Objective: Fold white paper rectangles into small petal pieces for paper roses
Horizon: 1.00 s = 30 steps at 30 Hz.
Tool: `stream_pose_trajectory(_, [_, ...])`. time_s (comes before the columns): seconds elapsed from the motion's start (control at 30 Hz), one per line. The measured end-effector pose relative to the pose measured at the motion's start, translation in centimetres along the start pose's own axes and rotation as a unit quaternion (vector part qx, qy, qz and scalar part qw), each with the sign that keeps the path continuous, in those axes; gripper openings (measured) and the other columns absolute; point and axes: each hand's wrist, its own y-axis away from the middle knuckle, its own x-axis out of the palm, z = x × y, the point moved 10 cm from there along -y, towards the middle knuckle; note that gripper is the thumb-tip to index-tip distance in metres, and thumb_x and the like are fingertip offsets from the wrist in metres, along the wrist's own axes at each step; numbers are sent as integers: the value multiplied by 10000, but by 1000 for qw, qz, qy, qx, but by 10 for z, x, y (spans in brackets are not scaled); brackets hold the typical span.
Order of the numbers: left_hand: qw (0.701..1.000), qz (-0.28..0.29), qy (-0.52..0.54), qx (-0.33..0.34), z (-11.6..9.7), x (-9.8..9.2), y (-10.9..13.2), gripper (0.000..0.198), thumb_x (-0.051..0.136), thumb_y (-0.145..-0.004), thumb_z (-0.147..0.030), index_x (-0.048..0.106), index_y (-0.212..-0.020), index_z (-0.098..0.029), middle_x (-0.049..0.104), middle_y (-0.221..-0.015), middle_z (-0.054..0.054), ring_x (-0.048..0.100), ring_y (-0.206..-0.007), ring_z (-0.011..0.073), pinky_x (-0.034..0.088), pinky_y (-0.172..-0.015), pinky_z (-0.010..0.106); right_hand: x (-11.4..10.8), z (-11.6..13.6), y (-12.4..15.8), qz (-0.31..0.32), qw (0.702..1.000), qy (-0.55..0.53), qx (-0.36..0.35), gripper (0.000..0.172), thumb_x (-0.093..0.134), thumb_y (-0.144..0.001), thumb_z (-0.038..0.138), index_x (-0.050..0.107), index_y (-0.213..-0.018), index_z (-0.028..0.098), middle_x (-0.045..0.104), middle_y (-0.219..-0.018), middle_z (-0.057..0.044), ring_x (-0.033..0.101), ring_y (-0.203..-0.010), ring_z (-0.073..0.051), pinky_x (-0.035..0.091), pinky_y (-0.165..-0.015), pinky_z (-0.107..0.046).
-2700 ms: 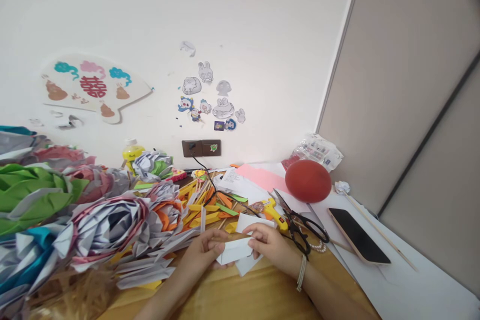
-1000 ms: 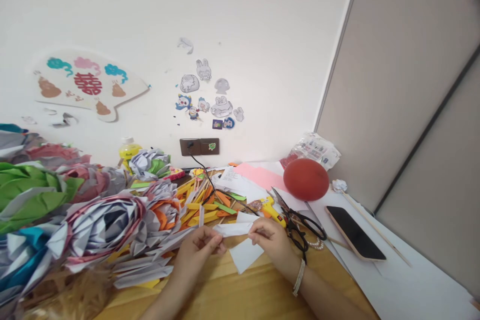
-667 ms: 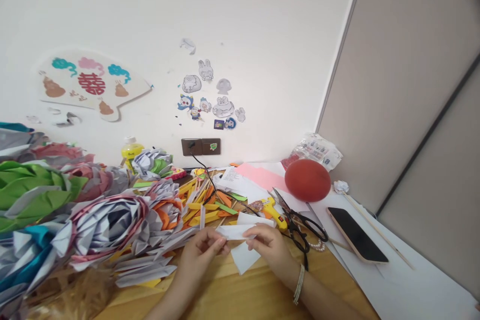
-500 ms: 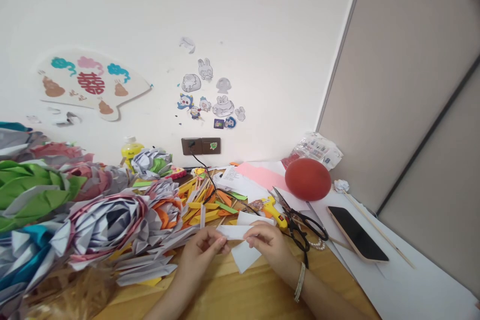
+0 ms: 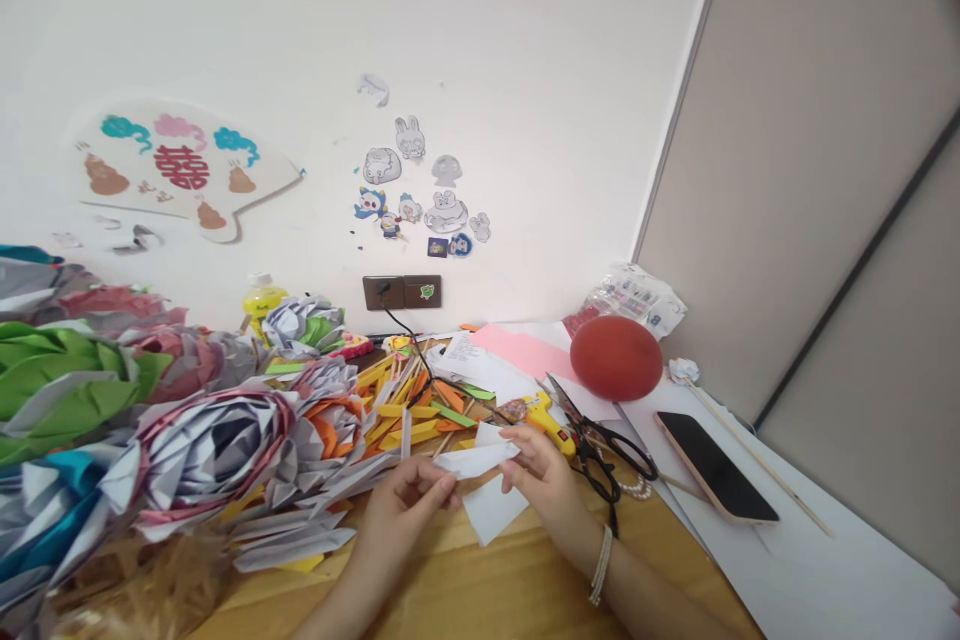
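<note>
A narrow folded strip of white paper (image 5: 477, 460) is held above the wooden table (image 5: 450, 590). My left hand (image 5: 417, 500) pinches its left end between thumb and fingers. At the strip's right end is my right hand (image 5: 536, 470), its fingers apart and the fingertips at the paper's edge. Beneath and between the hands lies a white paper square (image 5: 495, 510), flat on the wood. Another white piece (image 5: 491, 435) shows just behind the strip.
Scissors (image 5: 600, 450), a yellow glue gun (image 5: 550, 423) and a phone (image 5: 716, 467) lie to the right. A red oval object (image 5: 616, 358) stands behind them. Folded paper flowers (image 5: 217, 445) fill the left; yellow and orange strips (image 5: 409, 415) lie beyond my hands.
My right hand's fingers have spread and lifted slightly from their pinch on the strip. The strip's right end has tilted upward. My left hand has barely moved.
</note>
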Motion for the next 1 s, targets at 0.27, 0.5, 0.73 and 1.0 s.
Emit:
stream_pose_trajectory(0.27, [1000, -7, -3, 0, 1, -2, 0, 272, 613, -671, -421, 565, -558, -178, 604, -554, 5, 558, -583, 161, 432, -603, 249, 0, 1, 1, 6, 999, 29, -33, 160, 593, -725, 287, 462, -763, 204, 496, -633, 40, 525, -593, -128, 410, -578, -247])
stream_pose_trajectory(0.5, [1000, -10, 9, 0, 4, -3, -1, 235, 610, -685, -384, 567, -589, -174, 615, -565, 6, 561, -590, 160, 427, -607, 246, -5, 3, -1, -12, 996, 59, -58, 93, 583, -727, 266, 533, -721, 187, 537, -738, -6, 528, -620, -137, 426, -590, -259])
stream_pose_trajectory(0.73, [1000, -28, 5, 14, 4, -7, -2, 231, 624, -663, -380, 560, -578, -176, 608, -594, 4, 560, -614, 164, 426, -619, 249, -4, 8, -2, -12, 996, 44, -71, 128, 611, -690, 238, 517, -620, 187, 544, -770, -24, 545, -751, -174, 438, -670, -282])
stream_pose_trajectory(1.0, [999, -37, -17, -9, 5, -6, -1, 236, 616, -661, -376, 567, -560, -168, 615, -584, 5, 542, -597, 150, 403, -598, 235, -2, -3, -2, -21, 1000, 9, 0, 161, 608, -660, 226, 458, -706, 190, 552, -675, 16, 555, -650, -145, 430, -585, -248])
